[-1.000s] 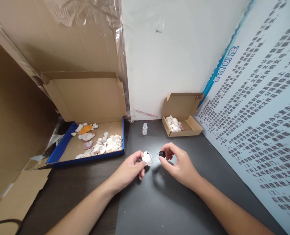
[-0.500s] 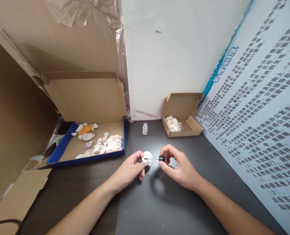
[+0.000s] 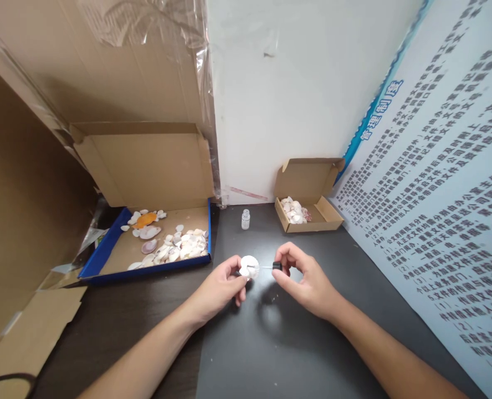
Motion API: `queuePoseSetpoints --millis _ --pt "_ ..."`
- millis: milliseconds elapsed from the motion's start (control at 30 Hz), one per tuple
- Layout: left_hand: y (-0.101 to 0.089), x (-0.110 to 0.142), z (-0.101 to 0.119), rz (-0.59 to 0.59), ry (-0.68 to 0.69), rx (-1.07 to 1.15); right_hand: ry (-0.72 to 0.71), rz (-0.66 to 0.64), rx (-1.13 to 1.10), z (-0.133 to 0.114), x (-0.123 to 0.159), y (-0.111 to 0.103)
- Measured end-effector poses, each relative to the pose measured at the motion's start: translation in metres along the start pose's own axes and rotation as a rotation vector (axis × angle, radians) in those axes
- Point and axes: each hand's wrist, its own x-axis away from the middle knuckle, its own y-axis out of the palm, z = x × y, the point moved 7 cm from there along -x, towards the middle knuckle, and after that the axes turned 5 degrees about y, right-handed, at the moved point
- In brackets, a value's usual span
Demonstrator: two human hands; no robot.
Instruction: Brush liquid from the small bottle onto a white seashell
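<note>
Left hand: The left hand grips a white, ribbed shell between thumb and fingers, low over the counter, in the view from the head camera.
Right hand: The right hand pinches a black cap between thumb and fingertips. A thin, clear stem extends from the cap to the shell's face, its tip at a dark mark there; whether it touches cannot be told.
Bottle: A small bottle with a label stands upright on the counter beyond the hands.
Blue box: A cardboard box with blue sides sits open at left, holding many pale shells and an orange shell near its back.
Small box: A brown carton stands open at right, white shells heaped in its left part beside reddish pieces.
Backdrop: A white panel rises behind the bottle; a poster printed with Chinese text slants along the right.
</note>
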Motion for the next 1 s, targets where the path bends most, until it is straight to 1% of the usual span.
queuePoseSetpoints --millis 67,167,200,267,333,400,467,500,567,633,733,767,833,900,1000 --pt "0.0001 0.0003 0.0011 0.006 0.004 0.016 -0.011 -0.01 0.027 -0.0009 0.0 0.0008" --pt "-0.0006 0.0007 0.0018 0.021 0.01 0.033 0.011 0.071 0.048 0.0006 -0.0004 -0.0052" --pt "-0.0008 0.0008 0.0015 0.022 0.011 0.031 0.009 0.068 0.022 0.0004 -0.0005 -0.0053" --pt "-0.0012 0.0009 0.0004 0.019 0.01 0.023 -0.012 0.004 -0.028 -0.0016 -0.0003 -0.0012" --pt "-0.0016 0.0008 -0.0003 0.016 0.009 0.018 -0.025 -0.027 -0.02 -0.0034 0.0002 0.0016" --pt "-0.002 0.0005 -0.0004 0.018 0.009 0.015 -0.018 0.024 0.025 -0.0034 0.0004 -0.001" --pt "-0.0023 0.0002 0.0002 0.02 0.01 0.007 -0.02 0.08 0.022 -0.0034 0.0009 -0.0046" --pt "-0.0022 0.0001 0.0005 0.02 0.011 0.006 -0.03 0.072 0.003 -0.0038 0.0011 -0.0043" --pt "-0.0017 0.0002 0.0006 0.015 0.012 0.007 -0.052 0.016 -0.017 -0.0045 0.0015 -0.0004" --pt "-0.0013 0.0005 -0.0004 0.009 0.009 0.006 -0.057 -0.008 0.005 -0.0037 0.0019 0.0021" --pt "-0.0016 0.0007 -0.0021 0.006 0.012 -0.008 -0.044 0.061 0.021 -0.0012 0.0022 -0.0013" --pt "-0.0016 0.0005 -0.0024 0.004 0.016 -0.014 -0.044 0.064 0.002 -0.0008 0.0023 -0.0013" --pt "-0.0014 0.0 -0.0027 -0.005 0.023 -0.021 -0.049 0.026 -0.031 -0.001 0.0024 0.0015" --pt "-0.0012 -0.0004 -0.0026 -0.012 0.024 -0.024 -0.053 0.009 -0.026 -0.0012 0.0023 0.0032" --pt "-0.0014 -0.0004 -0.002 -0.011 0.019 -0.037 -0.043 0.069 -0.003 -0.0003 0.0021 -0.0005"
